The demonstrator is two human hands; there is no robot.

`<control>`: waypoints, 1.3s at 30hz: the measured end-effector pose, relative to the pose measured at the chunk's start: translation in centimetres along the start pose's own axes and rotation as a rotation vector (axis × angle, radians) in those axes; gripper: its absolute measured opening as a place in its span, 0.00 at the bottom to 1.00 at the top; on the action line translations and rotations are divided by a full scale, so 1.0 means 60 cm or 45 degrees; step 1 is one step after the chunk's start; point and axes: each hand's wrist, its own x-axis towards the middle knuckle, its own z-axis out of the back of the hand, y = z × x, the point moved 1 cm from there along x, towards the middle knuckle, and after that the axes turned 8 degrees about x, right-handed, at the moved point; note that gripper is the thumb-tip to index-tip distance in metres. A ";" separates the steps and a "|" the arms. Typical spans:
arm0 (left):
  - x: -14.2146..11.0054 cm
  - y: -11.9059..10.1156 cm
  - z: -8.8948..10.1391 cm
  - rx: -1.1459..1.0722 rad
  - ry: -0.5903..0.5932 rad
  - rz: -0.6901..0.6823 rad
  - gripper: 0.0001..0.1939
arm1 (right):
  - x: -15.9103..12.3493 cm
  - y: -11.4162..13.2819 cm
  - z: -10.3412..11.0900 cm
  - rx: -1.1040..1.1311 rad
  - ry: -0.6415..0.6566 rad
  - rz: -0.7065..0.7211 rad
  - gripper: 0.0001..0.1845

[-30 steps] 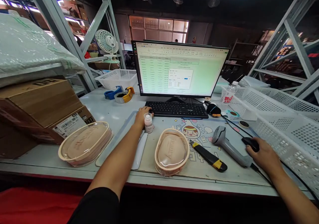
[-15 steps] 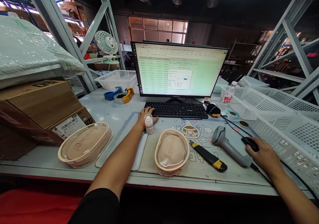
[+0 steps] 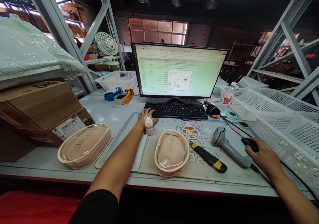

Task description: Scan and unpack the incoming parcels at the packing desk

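One oval clear-lidded beige case (image 3: 84, 146) lies at the desk's near left. The left hand (image 3: 147, 115) rests with fingers apart at the near corner of the keyboard (image 3: 176, 111), placed for typing, gripping nothing, beside one small white bottle (image 3: 149, 125). Rightward lie a second case (image 3: 171, 153), one yellow utility knife (image 3: 208, 156) and one grey barcode scanner (image 3: 228, 146). At near right, the right hand (image 3: 264, 157) curls over the one mouse (image 3: 250, 144), ready to steer it.

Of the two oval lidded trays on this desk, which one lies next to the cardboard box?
The oval tray on the left of the view, beside the box's shipping label; the other oval tray sits on the cartoon desk mat.
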 end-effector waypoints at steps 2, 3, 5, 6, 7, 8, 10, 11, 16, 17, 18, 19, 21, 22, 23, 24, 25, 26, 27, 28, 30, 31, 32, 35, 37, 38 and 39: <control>-0.001 0.000 0.001 -0.001 -0.002 -0.001 0.34 | 0.001 0.002 0.001 0.016 -0.010 0.007 0.26; -0.001 0.000 0.001 0.000 -0.004 -0.001 0.34 | 0.001 0.003 0.002 0.023 -0.014 0.012 0.26; 0.000 0.001 0.000 0.000 -0.007 -0.002 0.34 | 0.002 0.005 0.003 0.030 -0.015 0.015 0.25; 0.000 0.001 0.000 0.000 -0.008 -0.003 0.34 | 0.002 0.006 0.004 0.029 -0.012 0.009 0.25; 0.000 0.001 -0.001 0.000 -0.008 -0.005 0.34 | 0.002 0.006 0.004 0.029 -0.008 0.002 0.25; 0.001 0.001 -0.001 -0.001 -0.009 -0.006 0.33 | 0.002 0.007 0.005 0.029 -0.005 -0.003 0.25; 0.001 0.002 -0.003 -0.002 -0.013 -0.008 0.34 | 0.001 0.008 0.005 0.029 -0.005 -0.009 0.25; 0.002 0.002 -0.003 -0.002 -0.015 -0.008 0.34 | 0.001 0.009 0.005 0.029 -0.005 -0.005 0.25; 0.002 0.003 -0.005 0.001 -0.018 -0.005 0.34 | 0.002 0.013 0.005 0.050 -0.033 0.046 0.25; 0.002 0.003 -0.005 0.002 -0.016 -0.005 0.34 | 0.002 0.013 0.006 0.053 -0.036 0.052 0.25; 0.002 0.003 -0.004 0.004 -0.014 -0.005 0.34 | 0.002 0.013 0.006 0.055 -0.036 0.053 0.25; 0.002 0.003 -0.004 0.005 -0.010 -0.006 0.34 | 0.002 0.013 0.006 0.055 -0.033 0.053 0.25; 0.002 0.002 -0.002 0.008 -0.004 -0.006 0.34 | 0.001 0.013 0.007 0.056 -0.026 0.050 0.24; 0.001 0.002 -0.001 0.010 -0.001 -0.006 0.34 | 0.001 0.013 0.007 0.054 -0.026 0.048 0.24; 0.001 0.002 -0.001 0.012 0.002 -0.005 0.34 | 0.000 0.013 0.007 0.049 -0.024 0.048 0.24; 0.001 0.001 0.000 0.014 0.005 -0.004 0.34 | -0.001 0.012 0.007 0.041 -0.024 0.048 0.24; 0.001 0.001 0.001 0.016 0.008 -0.004 0.34 | -0.001 0.011 0.006 0.032 -0.022 0.049 0.24; 0.001 0.001 0.001 0.017 0.010 -0.004 0.34 | -0.001 0.010 0.006 0.024 -0.020 0.048 0.24; 0.000 0.001 0.002 0.019 0.013 -0.004 0.34 | -0.001 0.007 0.005 0.017 -0.017 0.044 0.24; 0.000 0.001 0.002 0.020 0.015 -0.005 0.35 | -0.001 0.005 0.004 0.011 -0.013 0.035 0.24; 0.000 0.001 0.002 0.024 0.019 -0.007 0.34 | 0.000 0.000 0.001 0.004 -0.012 0.012 0.25; 0.000 0.001 0.002 0.027 0.020 -0.006 0.34 | 0.000 -0.002 0.000 0.002 -0.009 0.007 0.26; 0.001 0.001 0.002 0.029 0.020 -0.005 0.34 | 0.000 -0.004 -0.001 -0.001 -0.007 0.006 0.26; 0.001 0.001 0.002 0.036 0.019 -0.005 0.34 | -0.001 -0.004 -0.002 -0.012 -0.006 0.018 0.26; 0.001 0.001 0.002 0.038 0.019 -0.008 0.34 | -0.001 -0.003 -0.001 -0.014 -0.013 0.021 0.26; 0.001 0.001 0.002 0.038 0.020 -0.009 0.34 | -0.001 -0.002 -0.001 -0.012 -0.015 0.026 0.26; 0.001 0.001 0.001 0.037 0.020 -0.009 0.34 | -0.001 -0.002 -0.001 -0.005 -0.017 0.030 0.26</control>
